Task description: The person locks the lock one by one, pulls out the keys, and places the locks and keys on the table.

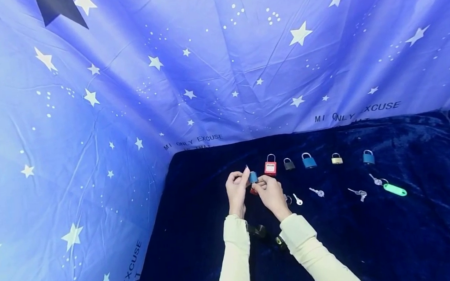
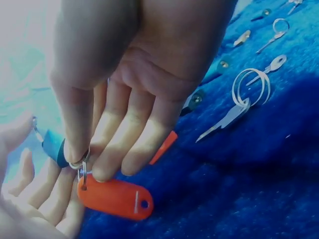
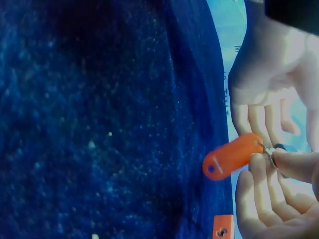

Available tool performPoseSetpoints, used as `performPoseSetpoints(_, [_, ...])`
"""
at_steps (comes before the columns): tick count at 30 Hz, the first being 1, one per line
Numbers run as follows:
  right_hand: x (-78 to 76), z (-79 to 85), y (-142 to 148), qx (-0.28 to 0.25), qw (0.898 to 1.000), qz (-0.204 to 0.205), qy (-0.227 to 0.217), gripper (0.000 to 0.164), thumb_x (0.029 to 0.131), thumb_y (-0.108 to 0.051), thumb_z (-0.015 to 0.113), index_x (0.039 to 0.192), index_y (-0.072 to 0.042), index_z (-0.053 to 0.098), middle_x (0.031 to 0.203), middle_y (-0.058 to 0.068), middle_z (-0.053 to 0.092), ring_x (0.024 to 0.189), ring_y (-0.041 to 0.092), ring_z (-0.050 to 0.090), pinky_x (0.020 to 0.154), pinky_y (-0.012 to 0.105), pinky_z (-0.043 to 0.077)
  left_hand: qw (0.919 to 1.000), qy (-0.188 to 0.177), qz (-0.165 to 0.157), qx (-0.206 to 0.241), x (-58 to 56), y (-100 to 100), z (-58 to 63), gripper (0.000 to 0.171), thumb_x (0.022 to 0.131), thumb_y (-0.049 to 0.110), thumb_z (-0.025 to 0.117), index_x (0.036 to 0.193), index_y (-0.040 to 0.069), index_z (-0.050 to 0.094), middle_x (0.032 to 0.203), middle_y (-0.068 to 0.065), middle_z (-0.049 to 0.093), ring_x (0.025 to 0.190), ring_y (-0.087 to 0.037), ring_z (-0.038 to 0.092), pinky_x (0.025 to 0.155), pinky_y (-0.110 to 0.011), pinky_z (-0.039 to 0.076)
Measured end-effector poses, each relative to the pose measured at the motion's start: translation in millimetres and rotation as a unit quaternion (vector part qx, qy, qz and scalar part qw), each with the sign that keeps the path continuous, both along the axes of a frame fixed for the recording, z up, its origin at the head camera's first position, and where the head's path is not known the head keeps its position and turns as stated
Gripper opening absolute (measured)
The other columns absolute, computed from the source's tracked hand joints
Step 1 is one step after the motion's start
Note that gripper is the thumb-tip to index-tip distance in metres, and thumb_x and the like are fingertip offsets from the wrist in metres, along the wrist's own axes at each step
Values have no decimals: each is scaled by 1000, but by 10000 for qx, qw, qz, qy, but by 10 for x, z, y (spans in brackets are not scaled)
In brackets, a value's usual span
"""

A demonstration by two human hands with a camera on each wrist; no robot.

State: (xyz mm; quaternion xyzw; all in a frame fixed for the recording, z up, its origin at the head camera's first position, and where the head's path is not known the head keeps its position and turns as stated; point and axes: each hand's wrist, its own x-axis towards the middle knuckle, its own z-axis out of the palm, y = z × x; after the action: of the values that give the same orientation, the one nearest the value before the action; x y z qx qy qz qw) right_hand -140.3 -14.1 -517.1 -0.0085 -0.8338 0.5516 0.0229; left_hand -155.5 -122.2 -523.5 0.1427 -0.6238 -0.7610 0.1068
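A small blue padlock (image 1: 253, 177) is held up between the two hands. My left hand (image 1: 236, 193) grips it, and in the left wrist view the shackle of the padlock (image 2: 54, 148) points away toward the left thumb. My right hand (image 1: 272, 194) pinches a metal key ring (image 2: 82, 162) between thumb and finger, right against the padlock's lower end. An orange-red key tag (image 2: 115, 198) hangs from that ring; the right wrist view shows the tag (image 3: 233, 157) too. Fingers hide any key on the ring, so whether one sits in the lock cannot be seen.
On the dark blue plush cloth (image 1: 200, 230) stand a red padlock (image 1: 270, 168), a dark padlock (image 1: 288, 165), blue padlocks (image 1: 309, 163) and a brass padlock (image 1: 337, 160) in a row. Several keys (image 1: 298, 200) lie nearer, one with a green tag (image 1: 395, 189). Starry curtains (image 1: 203, 71) hang behind.
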Motion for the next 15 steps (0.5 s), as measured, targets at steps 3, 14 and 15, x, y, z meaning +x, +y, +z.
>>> performPoseSetpoints(3, [15, 5, -18, -226, 9997, 118, 17, 10, 90, -11, 72, 96, -3, 71, 86, 8, 75, 76, 18, 72, 74, 37, 58, 9999, -127, -26, -87, -10, -31, 6, 38, 86, 24, 79, 107, 3, 55, 80, 1, 74, 69, -7, 65, 61, -22, 50])
performPoseSetpoints(14, [44, 68, -25, -713, 9968, 364, 36, 7, 90, -5, 70, 95, 1, 69, 82, 11, 72, 72, 24, 70, 64, 24, 55, 9963, 323, -702, -368, -82, -136, 72, 34, 94, 22, 70, 117, -2, 68, 87, -1, 73, 77, -6, 66, 68, -21, 54])
performPoseSetpoints(15, [46, 72, -20, -850, 9954, 432, -14, 8, 91, -4, 69, 95, 2, 68, 82, 13, 72, 72, 26, 70, 64, 25, 56, 9962, 327, -727, -344, -94, -146, 76, 32, 94, 22, 70, 114, -2, 69, 88, -1, 74, 77, -6, 66, 67, -21, 55])
